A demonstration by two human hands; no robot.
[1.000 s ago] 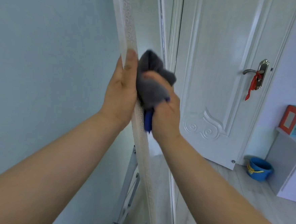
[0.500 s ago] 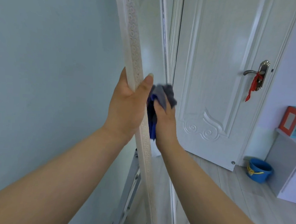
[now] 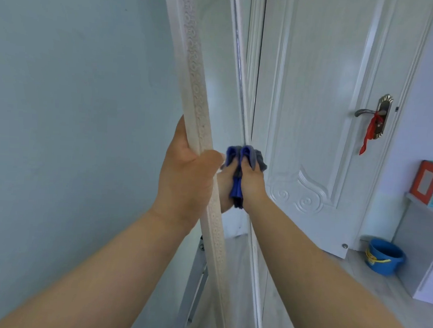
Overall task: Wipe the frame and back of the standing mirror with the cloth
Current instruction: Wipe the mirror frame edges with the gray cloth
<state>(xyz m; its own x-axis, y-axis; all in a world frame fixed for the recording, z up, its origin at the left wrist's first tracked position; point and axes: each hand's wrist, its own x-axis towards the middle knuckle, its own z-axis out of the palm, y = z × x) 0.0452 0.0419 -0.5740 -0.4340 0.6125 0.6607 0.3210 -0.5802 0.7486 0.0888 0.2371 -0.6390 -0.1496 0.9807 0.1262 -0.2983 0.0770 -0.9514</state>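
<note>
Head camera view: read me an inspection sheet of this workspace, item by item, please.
Surface: pale plank floor, seen at lower right.
Job's things: tall white standing mirror with embossed frame; bunched blue and grey cloth at its far edge.
Clutter: round blue plastic bucket on the floor near the door.
Hands: left hand grips the mirror's near frame; right hand grips the cloth.
Cables: nothing seen.
Surroundings: pale blue wall on the left; white panelled door with a red ribbon tied on its metal handle; white cabinet at right.
</note>
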